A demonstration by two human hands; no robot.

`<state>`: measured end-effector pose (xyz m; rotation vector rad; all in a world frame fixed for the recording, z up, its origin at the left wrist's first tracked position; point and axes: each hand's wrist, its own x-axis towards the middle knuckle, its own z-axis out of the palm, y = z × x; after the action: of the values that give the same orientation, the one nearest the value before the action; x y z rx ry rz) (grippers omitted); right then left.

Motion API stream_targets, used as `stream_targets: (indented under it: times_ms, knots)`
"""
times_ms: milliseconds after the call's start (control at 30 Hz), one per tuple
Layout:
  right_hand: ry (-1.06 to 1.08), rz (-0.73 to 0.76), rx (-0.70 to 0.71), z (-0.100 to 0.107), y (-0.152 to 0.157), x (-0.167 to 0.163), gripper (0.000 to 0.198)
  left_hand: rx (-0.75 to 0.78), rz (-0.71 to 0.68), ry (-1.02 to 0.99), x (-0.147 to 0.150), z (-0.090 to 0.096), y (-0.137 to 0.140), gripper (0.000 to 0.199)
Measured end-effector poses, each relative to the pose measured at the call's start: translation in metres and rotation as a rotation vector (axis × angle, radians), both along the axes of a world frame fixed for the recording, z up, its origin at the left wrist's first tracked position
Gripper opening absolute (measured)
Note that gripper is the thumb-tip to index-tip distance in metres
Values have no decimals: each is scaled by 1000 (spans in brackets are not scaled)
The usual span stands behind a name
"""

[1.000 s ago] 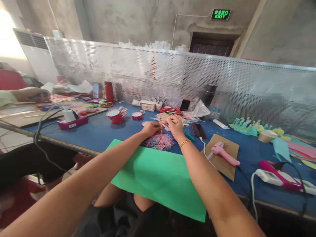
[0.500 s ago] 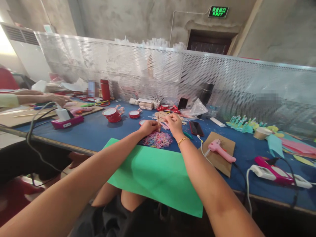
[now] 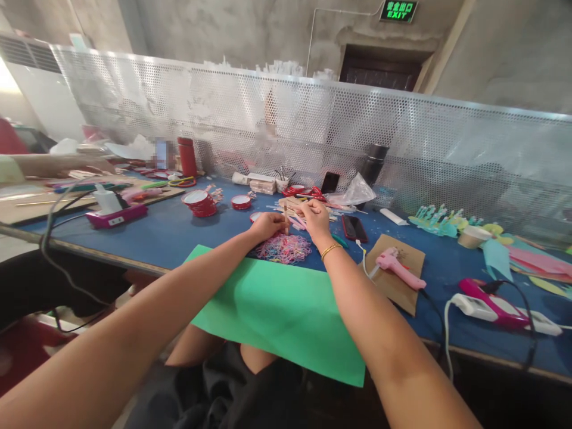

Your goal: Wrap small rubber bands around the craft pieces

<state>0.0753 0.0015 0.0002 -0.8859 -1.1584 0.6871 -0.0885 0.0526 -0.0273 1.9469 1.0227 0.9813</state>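
My left hand pinches a narrow wooden craft stick, which stands upright above the table. Close by on its right, my right hand is closed with thumb and fingers together; whatever is between them is too small to make out. Just below both hands lies a tangled heap of colourful thin loops, apparently small rubber bands. A green sheet spans from the table edge over my lap, under my forearms. Behind my right hand are loose wooden sticks.
A pink glue gun rests on cardboard at right, near a power strip. Red-rimmed round pieces stand left of centre. A phone lies beyond my right wrist. Another person's arm reaches in at far left.
The view has tilted and shifted slightly. My hands keep nearly the same pose around the upright stick. The other person's arm at left has moved, and its hand is now blurred.
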Motion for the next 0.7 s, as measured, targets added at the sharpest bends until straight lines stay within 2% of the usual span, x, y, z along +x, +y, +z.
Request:
stream_targets:
  times_ms: [133,333,533,700]
  knots:
    - [-2,86,-19,-2,2,-2,18,13,-21,6,-1,0,0,19]
    - [1,-5,11,-2,2,1,19,10,-30,19,-1,-1,4,19]
    - [-12,93,-5,-2,-1,-4,17,17,-58,7,-2,-3,4,20]
    - [10,12,-3,1,-1,-1,17,-10,-14,27,-2,3,-2,22]
